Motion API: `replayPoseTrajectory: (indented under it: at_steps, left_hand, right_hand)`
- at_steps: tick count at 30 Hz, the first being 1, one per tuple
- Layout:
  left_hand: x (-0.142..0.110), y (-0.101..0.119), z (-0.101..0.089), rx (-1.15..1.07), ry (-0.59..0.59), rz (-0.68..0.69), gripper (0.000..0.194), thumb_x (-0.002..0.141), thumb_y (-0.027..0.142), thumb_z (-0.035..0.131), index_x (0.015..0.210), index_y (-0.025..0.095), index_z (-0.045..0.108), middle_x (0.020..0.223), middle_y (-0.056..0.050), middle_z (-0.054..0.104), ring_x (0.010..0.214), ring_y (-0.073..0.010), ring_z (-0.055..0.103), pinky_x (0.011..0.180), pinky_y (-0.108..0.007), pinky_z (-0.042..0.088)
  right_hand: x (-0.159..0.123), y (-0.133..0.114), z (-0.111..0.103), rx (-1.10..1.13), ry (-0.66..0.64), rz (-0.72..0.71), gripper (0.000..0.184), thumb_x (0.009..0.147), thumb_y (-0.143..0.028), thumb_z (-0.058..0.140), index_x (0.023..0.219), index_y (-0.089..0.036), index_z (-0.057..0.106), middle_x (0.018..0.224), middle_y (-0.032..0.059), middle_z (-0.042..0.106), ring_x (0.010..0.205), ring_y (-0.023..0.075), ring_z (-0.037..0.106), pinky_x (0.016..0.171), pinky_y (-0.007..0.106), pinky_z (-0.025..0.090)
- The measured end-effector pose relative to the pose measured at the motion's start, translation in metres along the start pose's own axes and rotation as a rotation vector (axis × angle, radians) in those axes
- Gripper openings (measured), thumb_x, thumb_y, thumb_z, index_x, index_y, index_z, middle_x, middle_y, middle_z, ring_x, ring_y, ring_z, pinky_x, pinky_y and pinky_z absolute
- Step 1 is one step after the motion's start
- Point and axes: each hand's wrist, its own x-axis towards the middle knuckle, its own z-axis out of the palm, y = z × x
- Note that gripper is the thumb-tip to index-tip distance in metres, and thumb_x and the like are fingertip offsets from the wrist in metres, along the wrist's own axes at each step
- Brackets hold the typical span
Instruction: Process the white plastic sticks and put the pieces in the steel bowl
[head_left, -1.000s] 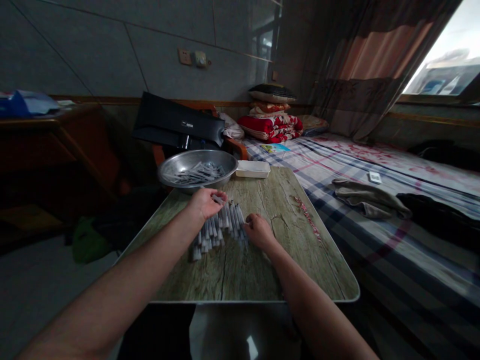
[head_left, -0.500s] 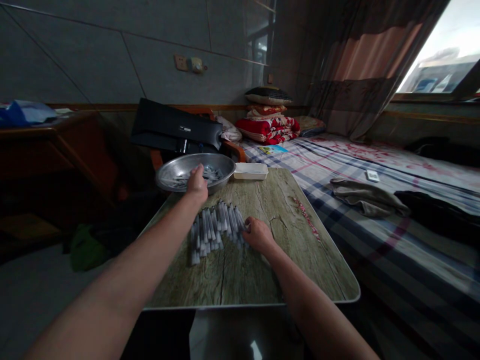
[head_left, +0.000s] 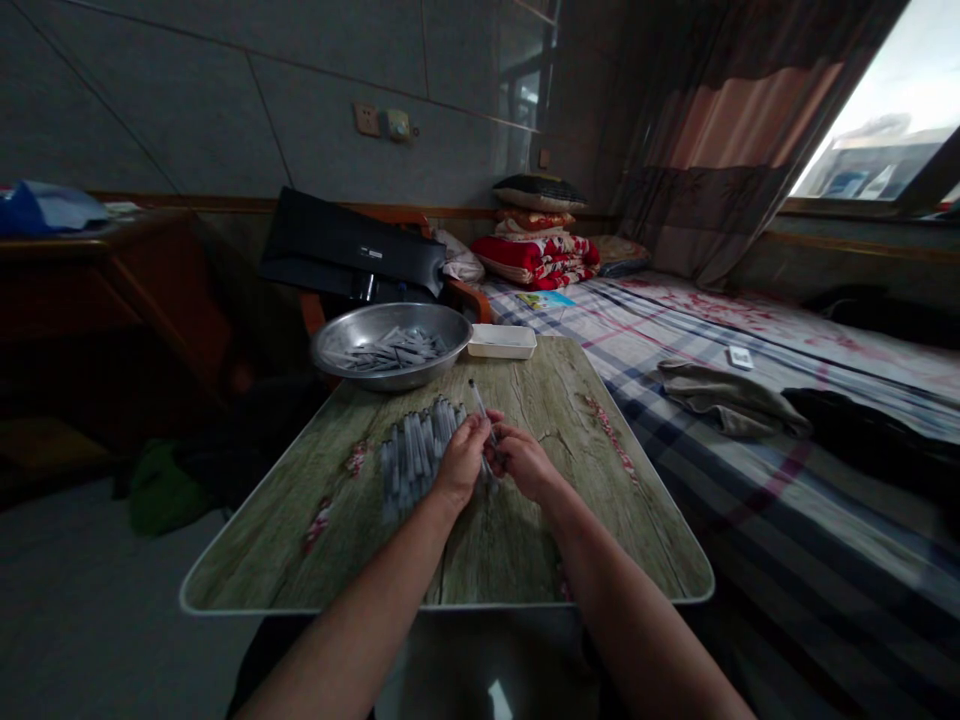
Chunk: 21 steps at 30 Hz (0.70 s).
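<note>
My left hand (head_left: 460, 462) and my right hand (head_left: 520, 464) meet over the table, fingers closed around a slim, pen-like clear tube (head_left: 477, 398). Its dark-tipped end sticks up and leans left above my fingers; the lower part is hidden by them. Beside my left hand, several similar clear tubes (head_left: 412, 450) with dark tips lie side by side in a row, partly covered by that hand. Behind them, a wide metal bowl (head_left: 330, 367) holds a loose heap of slim translucent pieces (head_left: 405, 347).
A shallow white tray (head_left: 502, 343) stands right of the bowl on the wood-patterned table (head_left: 600, 530). Behind the bowl a black monitor (head_left: 352, 250) rests on a wooden chair. The bed (head_left: 637, 330) runs along the right, with folded red bedding (head_left: 536, 258) at its far end.
My left hand has come out of the bowl, toward me and to the right, and joined my right hand. A tube now stands up between them. My right hand has stayed about where it was.
</note>
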Motion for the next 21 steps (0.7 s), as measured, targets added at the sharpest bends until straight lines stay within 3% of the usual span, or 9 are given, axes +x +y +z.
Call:
replayPoseTrajectory:
  at_steps: [2, 5, 8, 11, 14, 18, 21]
  left_hand:
    - [0.001, -0.003, -0.004, -0.011, -0.036, 0.059, 0.035, 0.078, 0.052, 0.07, 0.088, 0.018, 0.066, 0.088, -0.004, 0.072, 0.059, -0.0118, 0.058, 0.058, -0.025, 0.046]
    - [0.003, -0.005, -0.009, -0.076, -0.056, 0.106, 0.034, 0.075, 0.05, 0.073, 0.077, 0.018, 0.062, 0.087, -0.005, 0.074, 0.077, -0.0157, 0.066, 0.072, -0.026, 0.051]
    - [0.004, -0.005, -0.009, -0.153, -0.049, 0.101, 0.035, 0.074, 0.052, 0.074, 0.08, 0.02, 0.062, 0.084, -0.005, 0.074, 0.092, -0.0227, 0.07, 0.084, -0.034, 0.052]
    - [0.005, -0.003, -0.009, -0.2, -0.014, 0.086, 0.037, 0.072, 0.054, 0.075, 0.083, 0.021, 0.061, 0.077, -0.004, 0.073, 0.097, -0.0262, 0.07, 0.086, -0.038, 0.052]
    - [0.005, 0.0, -0.011, -0.18, -0.011, 0.077, 0.04, 0.069, 0.054, 0.078, 0.081, 0.021, 0.059, 0.074, -0.003, 0.072, 0.094, -0.0263, 0.072, 0.082, -0.036, 0.054]
    - [0.005, 0.001, -0.014, -0.091, 0.02, 0.117, 0.043, 0.067, 0.056, 0.079, 0.078, 0.02, 0.058, 0.071, -0.002, 0.07, 0.089, -0.0256, 0.073, 0.071, -0.031, 0.055]
    - [0.004, 0.0, -0.015, -0.127, 0.034, 0.106, 0.042, 0.067, 0.056, 0.079, 0.079, 0.02, 0.059, 0.069, -0.001, 0.068, 0.09, -0.0262, 0.073, 0.073, -0.032, 0.055]
  right_hand:
    - [-0.002, -0.001, 0.003, 0.052, -0.027, 0.066, 0.013, 0.061, -0.025, 0.054, 0.073, -0.02, 0.05, 0.051, -0.0069, 0.042, 0.04, 0.0077, 0.031, 0.039, 0.021, 0.02]
    - [-0.005, -0.005, 0.006, 0.1, -0.075, 0.186, 0.021, 0.071, -0.038, 0.057, 0.079, -0.021, 0.046, 0.048, -0.0106, 0.033, 0.038, 0.0058, 0.017, 0.039, 0.02, 0.01]
    - [-0.007, -0.007, 0.007, 0.072, -0.088, 0.199, 0.031, 0.077, -0.047, 0.061, 0.089, -0.021, 0.049, 0.05, -0.0115, 0.032, 0.039, 0.0055, 0.018, 0.04, 0.019, 0.01]
    - [-0.01, -0.006, 0.008, 0.053, -0.128, 0.192, 0.045, 0.08, -0.045, 0.062, 0.116, -0.019, 0.053, 0.051, -0.012, 0.031, 0.04, 0.0064, 0.019, 0.04, 0.019, 0.011]
    - [-0.011, -0.007, 0.009, 0.036, -0.158, 0.179, 0.063, 0.085, -0.043, 0.059, 0.142, -0.022, 0.042, 0.052, -0.0122, 0.027, 0.041, 0.007, 0.018, 0.041, 0.019, 0.011]
    - [-0.011, -0.007, 0.011, -0.015, -0.154, 0.174, 0.068, 0.088, -0.044, 0.057, 0.149, -0.02, 0.037, 0.054, -0.0115, 0.027, 0.041, 0.0068, 0.018, 0.041, 0.02, 0.011]
    - [-0.011, -0.006, 0.01, 0.004, -0.18, 0.203, 0.067, 0.089, -0.044, 0.056, 0.149, -0.021, 0.038, 0.054, -0.0116, 0.026, 0.041, 0.0068, 0.017, 0.041, 0.019, 0.011]
